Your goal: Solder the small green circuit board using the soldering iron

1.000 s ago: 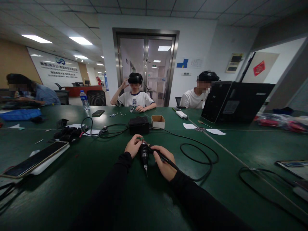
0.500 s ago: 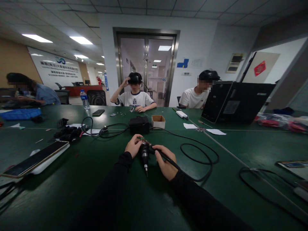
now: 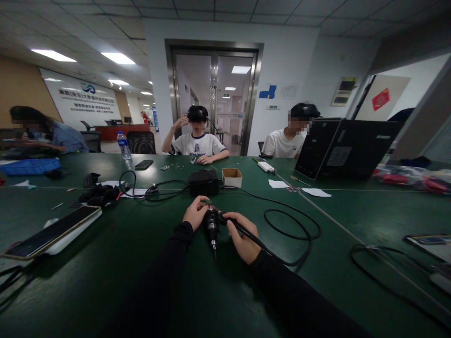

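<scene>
A black screwdriver-like tool (image 3: 212,224) with silver rings lies in front of me, its thin metal tip pointing towards me. My left hand (image 3: 195,213) is closed at its far end, thumb and fingers pinched near a small part with red and green on it. Some of that part is hidden by the fingers. In my right hand (image 3: 245,238) is a slim black pen-like soldering iron (image 3: 243,229), held like a pencil. Its front end reaches the far end of the screwdriver-like tool; whether they touch I cannot tell. A black cord trails from the iron to the right.
Beyond my hands stand a black box (image 3: 204,182) and a small open carton (image 3: 231,178). The cord (image 3: 312,234) loops on the right. A large phone (image 3: 52,232) lies left, a black computer case (image 3: 347,149) back right. Two people sit opposite, another at far left.
Both my hands stay almost still on the tools. The small part between my left fingers shows more red now. The person opposite has shifted a raised hand slightly.
</scene>
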`<state>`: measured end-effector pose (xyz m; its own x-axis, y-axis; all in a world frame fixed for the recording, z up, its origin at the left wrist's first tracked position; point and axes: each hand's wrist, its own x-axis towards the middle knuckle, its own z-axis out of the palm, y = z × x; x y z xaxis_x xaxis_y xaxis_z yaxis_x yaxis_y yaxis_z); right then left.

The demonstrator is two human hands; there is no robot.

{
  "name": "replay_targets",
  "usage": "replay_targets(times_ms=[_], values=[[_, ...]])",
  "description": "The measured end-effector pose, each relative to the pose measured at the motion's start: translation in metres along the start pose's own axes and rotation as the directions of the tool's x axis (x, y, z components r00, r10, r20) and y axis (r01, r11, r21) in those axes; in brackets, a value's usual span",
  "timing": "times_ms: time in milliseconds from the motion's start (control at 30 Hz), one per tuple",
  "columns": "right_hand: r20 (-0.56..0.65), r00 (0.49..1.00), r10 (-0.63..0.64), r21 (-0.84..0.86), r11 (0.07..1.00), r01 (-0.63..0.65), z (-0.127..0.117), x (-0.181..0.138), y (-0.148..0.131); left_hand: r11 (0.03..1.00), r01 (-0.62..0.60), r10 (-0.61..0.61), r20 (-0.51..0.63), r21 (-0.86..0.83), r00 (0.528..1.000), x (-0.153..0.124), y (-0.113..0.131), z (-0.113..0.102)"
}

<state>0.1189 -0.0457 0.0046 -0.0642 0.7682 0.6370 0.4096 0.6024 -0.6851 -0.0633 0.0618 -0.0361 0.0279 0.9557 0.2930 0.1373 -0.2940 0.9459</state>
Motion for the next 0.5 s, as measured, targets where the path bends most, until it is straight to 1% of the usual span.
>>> replay_targets(times_ms=[267, 500], values=[[0.016, 1.000, -0.001, -0.008, 1.000, 0.001, -0.0004, -0.0004, 0.0017, 1.000, -0.017, 0.017, 0.014, -0.003, 1.000, -0.0009, 0.0033, -0.0008], [0.035, 0.999, 0.029, 0.006, 1.000, -0.029, -0.0007, 0.0005, -0.0006, 1.000, -0.004, 0.004, 0.022, -0.020, 1.000, -0.0017, 0.0063, -0.0009]])
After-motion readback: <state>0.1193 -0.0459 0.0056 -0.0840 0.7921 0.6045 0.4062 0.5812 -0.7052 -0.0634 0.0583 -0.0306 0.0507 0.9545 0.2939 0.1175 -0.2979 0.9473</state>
